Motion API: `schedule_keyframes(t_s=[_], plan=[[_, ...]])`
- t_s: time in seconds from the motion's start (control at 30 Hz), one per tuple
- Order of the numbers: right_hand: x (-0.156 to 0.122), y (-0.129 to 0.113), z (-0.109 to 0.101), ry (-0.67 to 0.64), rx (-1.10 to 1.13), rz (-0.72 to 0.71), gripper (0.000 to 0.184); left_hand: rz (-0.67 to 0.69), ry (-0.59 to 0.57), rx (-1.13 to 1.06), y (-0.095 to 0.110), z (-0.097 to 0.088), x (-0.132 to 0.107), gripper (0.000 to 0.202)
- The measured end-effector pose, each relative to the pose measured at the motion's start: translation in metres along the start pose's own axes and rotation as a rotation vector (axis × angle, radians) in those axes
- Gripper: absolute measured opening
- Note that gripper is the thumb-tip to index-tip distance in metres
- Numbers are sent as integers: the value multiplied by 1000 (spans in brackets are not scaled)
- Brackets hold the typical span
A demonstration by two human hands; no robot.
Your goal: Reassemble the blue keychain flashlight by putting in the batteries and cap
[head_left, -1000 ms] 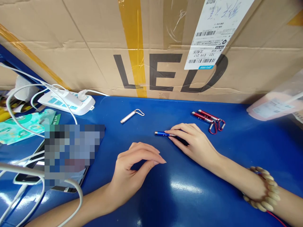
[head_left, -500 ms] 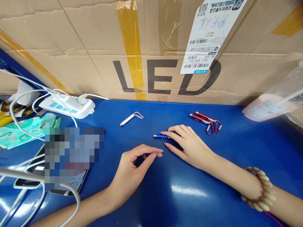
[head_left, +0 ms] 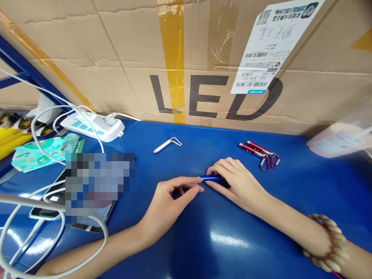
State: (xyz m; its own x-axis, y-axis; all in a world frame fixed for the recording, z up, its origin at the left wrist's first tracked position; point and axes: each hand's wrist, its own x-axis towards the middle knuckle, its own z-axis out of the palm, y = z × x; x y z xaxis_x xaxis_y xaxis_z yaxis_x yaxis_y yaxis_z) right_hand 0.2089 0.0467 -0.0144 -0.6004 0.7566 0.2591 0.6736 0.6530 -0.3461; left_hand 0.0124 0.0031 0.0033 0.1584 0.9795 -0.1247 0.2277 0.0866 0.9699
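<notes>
A small blue keychain flashlight lies low over the blue table, its rear part hidden by my right hand. My right thumb and fingers are closed around it. My left hand is just to the left, its index fingertip at the flashlight's front end and its thumb a little apart below; nothing shows held in it. Farther back rests a silver keychain flashlight with a carabiner clip. Two red keychain flashlights with red clips lie side by side beyond my right hand.
A large cardboard box marked LED walls off the back. At the left are a white power strip, a green packet, phones partly blurred out, and looping white cables. A pinkish cup stands at the back right.
My right fingers have closed on the blue flashlight, which has shifted slightly toward me. Its front end now meets my left index fingertip. The camera view has also shifted a little.
</notes>
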Motion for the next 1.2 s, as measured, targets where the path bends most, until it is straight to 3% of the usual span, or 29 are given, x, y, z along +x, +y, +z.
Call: schedule_keyframes(t_s=[0.23, 0.47, 0.83, 1.2], plan=[[-1, 1, 2, -14, -10, -46, 25, 54, 17, -13, 0, -1, -1, 13], [-1, -3, 3, 63, -12, -136, 32, 47, 21, -28, 0, -2, -2, 8], [-2, -5, 6, 75, -26, -126, 31, 47, -40, 17, 0, -3, -2, 12], [-6, -5, 2, 66, -20, -173, 32, 51, -17, -16, 1, -4, -2, 12]])
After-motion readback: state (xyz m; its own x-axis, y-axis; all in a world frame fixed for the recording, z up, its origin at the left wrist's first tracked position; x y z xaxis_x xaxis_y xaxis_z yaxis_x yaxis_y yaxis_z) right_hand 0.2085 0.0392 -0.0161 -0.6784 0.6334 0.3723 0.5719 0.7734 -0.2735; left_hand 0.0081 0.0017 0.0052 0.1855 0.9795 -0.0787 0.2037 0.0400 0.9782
